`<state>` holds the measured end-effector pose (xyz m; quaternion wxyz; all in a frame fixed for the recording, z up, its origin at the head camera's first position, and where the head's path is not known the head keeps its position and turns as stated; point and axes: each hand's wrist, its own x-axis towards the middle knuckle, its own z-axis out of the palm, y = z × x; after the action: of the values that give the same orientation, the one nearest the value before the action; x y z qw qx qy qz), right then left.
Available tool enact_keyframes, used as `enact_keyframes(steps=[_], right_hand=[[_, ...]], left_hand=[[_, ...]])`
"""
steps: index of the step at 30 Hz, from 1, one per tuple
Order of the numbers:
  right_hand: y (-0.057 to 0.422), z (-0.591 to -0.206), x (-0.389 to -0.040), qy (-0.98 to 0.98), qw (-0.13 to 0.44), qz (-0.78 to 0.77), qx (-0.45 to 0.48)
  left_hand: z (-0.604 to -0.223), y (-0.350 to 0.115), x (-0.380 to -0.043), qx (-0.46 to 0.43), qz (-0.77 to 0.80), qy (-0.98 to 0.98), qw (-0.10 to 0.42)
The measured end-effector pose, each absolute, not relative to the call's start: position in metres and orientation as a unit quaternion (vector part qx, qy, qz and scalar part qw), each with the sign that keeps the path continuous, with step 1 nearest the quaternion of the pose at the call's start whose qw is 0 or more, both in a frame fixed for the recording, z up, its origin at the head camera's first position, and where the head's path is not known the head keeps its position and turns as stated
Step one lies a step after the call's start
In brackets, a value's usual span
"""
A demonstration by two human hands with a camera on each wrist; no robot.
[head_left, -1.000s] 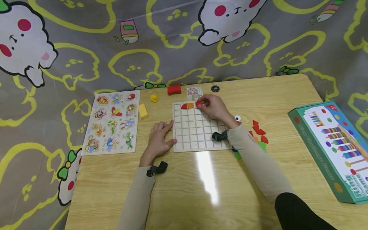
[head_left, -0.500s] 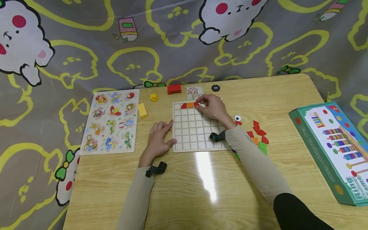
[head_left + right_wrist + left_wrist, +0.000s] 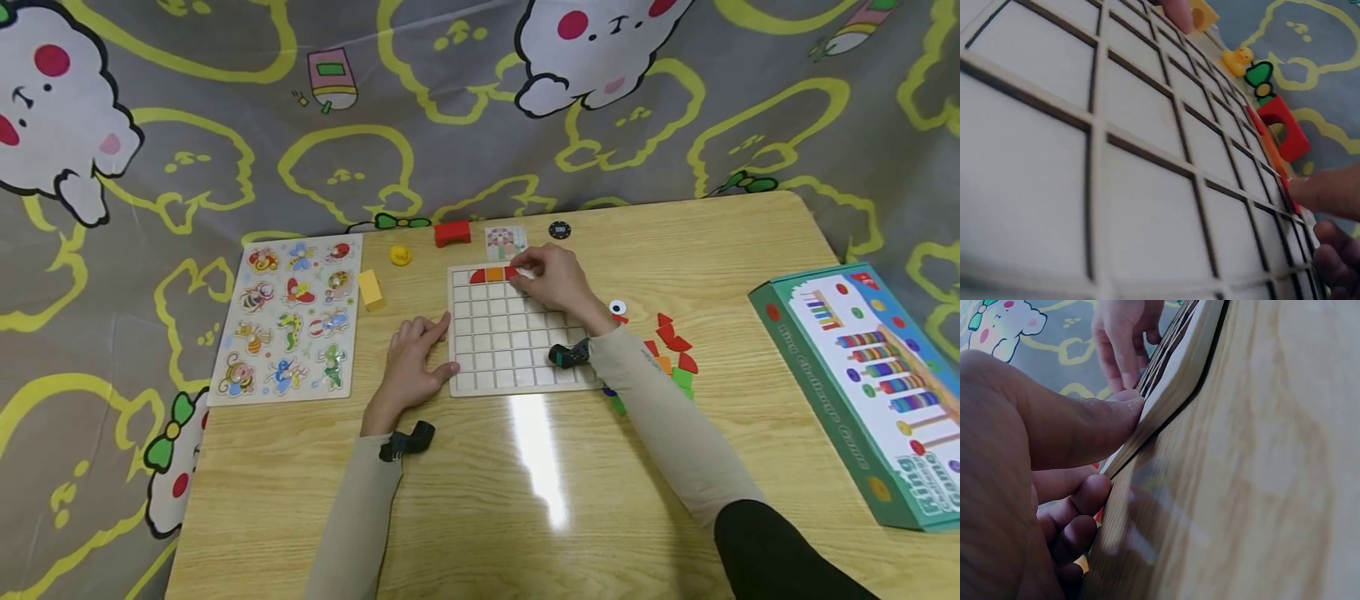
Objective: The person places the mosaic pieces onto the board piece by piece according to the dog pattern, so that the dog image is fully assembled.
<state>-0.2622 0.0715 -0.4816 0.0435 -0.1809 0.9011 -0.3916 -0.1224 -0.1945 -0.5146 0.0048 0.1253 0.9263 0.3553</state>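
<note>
A pale wooden grid board point(image 3: 493, 362) lies on the table. In its far row sit a red quarter-round piece point(image 3: 477, 277), an orange square point(image 3: 495, 274) and another red piece point(image 3: 511, 272). My right hand point(image 3: 558, 281) has its fingertips on this last red piece, pinching it in its cell beside the orange one; the right wrist view shows a fingertip point(image 3: 1300, 192) right against it. My left hand point(image 3: 411, 362) rests at the board's left side, thumb and index finger spread along the edge. The left wrist view shows the thumb point(image 3: 1113, 422) pressed on the board's rim.
Loose red, orange and green pieces point(image 3: 681, 377) lie right of the board, partly under the right forearm. A picture card point(image 3: 505, 242), red block point(image 3: 452, 233), black chip point(image 3: 559, 230), duck point(image 3: 401, 255) and yellow block point(image 3: 371, 290) surround it. An insect puzzle point(image 3: 288, 321) and game box point(image 3: 862, 392) flank these.
The red piece in my right hand has moved slightly left and down into the cell beside the orange square. My left hand has stayed at the board's edge.
</note>
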Motion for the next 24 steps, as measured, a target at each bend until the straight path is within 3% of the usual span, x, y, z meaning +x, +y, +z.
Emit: enact_keyframes(steps=[7, 13, 19, 24], right_hand=[[0.132, -0.461, -0.257, 0.894, 0.040, -0.410, -0.176], [0.186, -0.452, -0.243, 0.923, 0.088, -0.338, -0.162], [0.201, -0.460, -0.230, 0.925, 0.141, -0.303, -0.182], [0.199, -0.469, -0.226, 0.924, 0.142, -0.295, -0.196]], left_hand=[[-0.515, -0.190, -0.123, 0.125, 0.352, 0.927, 0.015], [-0.515, -0.192, -0.123, 0.125, 0.347, 0.929, 0.014], [-0.517, -0.193, -0.123, 0.125, 0.344, 0.930, 0.006], [-0.517, -0.193, -0.123, 0.127, 0.351, 0.928, 0.004]])
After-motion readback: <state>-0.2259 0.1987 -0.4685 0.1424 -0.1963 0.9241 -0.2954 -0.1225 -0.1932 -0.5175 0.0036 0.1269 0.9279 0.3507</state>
